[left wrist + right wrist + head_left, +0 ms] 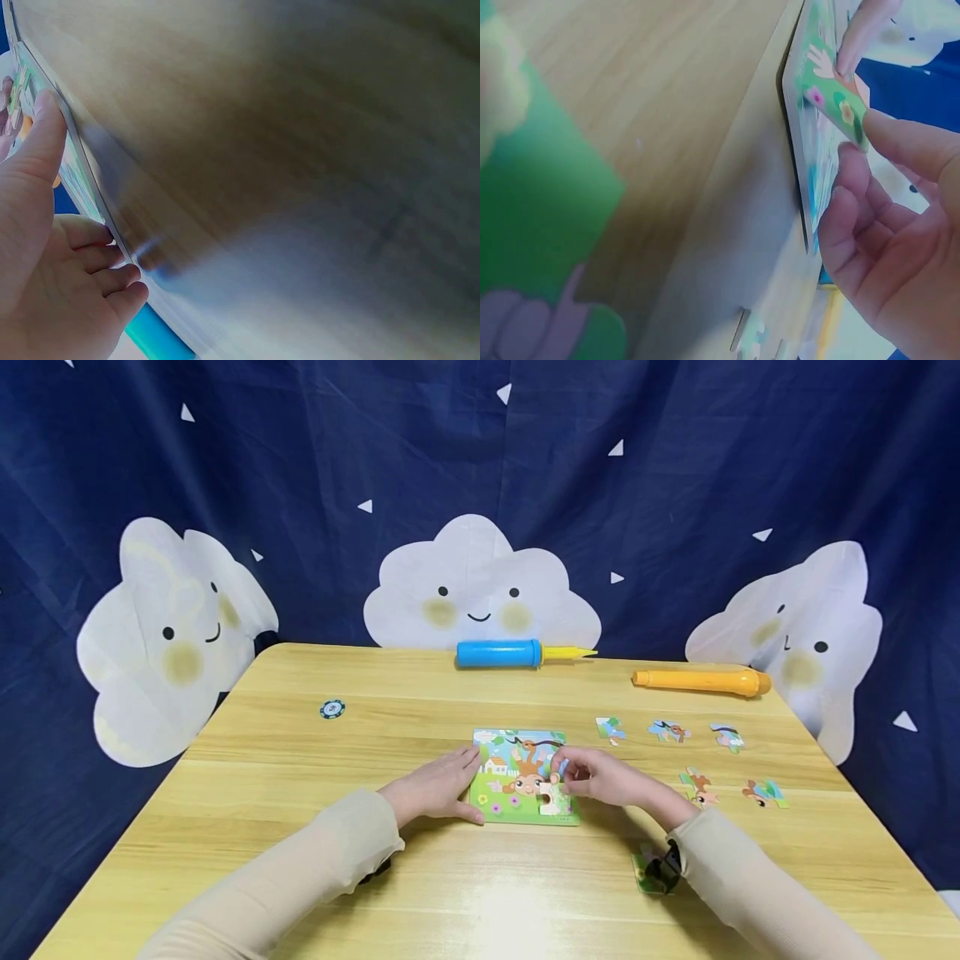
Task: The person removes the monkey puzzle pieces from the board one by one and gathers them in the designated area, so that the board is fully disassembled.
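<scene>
A jigsaw board (495, 817) with a cartoon monkey and a small house lies near the middle of the table. At its left edge rests my left hand (438, 783), fingers extended, thumb near the lower left corner. My right hand (603, 774) is over the board's right side. In the right wrist view, its thumb and fingers pinch a green puzzle piece (840, 112) with flowers, tilted above the board. A pale patch (557, 799) shows at the board's lower right. Several loose puzzle pieces (669, 731) lie right of the board; one green piece (642, 878) is partly hidden under my right wrist.
A blue and yellow hand pump (498, 653) lies at the table's back edge. An orange tube-like object (697, 681) is at the back right, and a poker chip (332, 708) at the back left. Behind the wooden table (225, 793) hangs a dark blue cloud-patterned curtain (300, 460).
</scene>
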Tool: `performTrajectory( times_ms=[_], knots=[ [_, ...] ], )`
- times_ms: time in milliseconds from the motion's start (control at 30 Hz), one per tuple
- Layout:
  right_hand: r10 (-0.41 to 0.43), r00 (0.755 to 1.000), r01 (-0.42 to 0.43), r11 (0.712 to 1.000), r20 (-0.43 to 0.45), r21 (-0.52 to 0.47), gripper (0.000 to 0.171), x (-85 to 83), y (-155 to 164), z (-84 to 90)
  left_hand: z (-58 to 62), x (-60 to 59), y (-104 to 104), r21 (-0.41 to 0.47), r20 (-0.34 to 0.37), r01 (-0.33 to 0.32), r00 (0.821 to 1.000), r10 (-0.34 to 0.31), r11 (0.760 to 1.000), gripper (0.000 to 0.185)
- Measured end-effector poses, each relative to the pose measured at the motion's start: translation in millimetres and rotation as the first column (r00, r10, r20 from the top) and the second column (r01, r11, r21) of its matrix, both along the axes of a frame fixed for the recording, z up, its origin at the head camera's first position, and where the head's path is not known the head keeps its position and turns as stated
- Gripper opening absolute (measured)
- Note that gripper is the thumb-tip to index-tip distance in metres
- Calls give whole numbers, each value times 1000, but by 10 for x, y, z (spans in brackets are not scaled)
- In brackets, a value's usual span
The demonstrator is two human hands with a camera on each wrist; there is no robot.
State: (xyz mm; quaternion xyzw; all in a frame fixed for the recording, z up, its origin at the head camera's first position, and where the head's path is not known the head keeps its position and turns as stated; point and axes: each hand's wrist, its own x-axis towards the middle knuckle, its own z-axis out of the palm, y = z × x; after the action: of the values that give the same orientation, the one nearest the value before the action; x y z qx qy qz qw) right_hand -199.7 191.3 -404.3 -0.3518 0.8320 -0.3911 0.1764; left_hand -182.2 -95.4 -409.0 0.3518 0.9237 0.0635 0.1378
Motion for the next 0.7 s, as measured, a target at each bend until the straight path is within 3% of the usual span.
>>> performTrajectory(
  times_ms=[367,700],
  knots=[
    [-52,989,65,994,140,-93,14,20,88,-3,-4,-7,14,5,4,-8,1000,8,1000,97],
    [-119,987,136,977,112,-166,19,69,581,129,3,-1,29,8,17,-9,1000,9,1000,96]
  ],
)
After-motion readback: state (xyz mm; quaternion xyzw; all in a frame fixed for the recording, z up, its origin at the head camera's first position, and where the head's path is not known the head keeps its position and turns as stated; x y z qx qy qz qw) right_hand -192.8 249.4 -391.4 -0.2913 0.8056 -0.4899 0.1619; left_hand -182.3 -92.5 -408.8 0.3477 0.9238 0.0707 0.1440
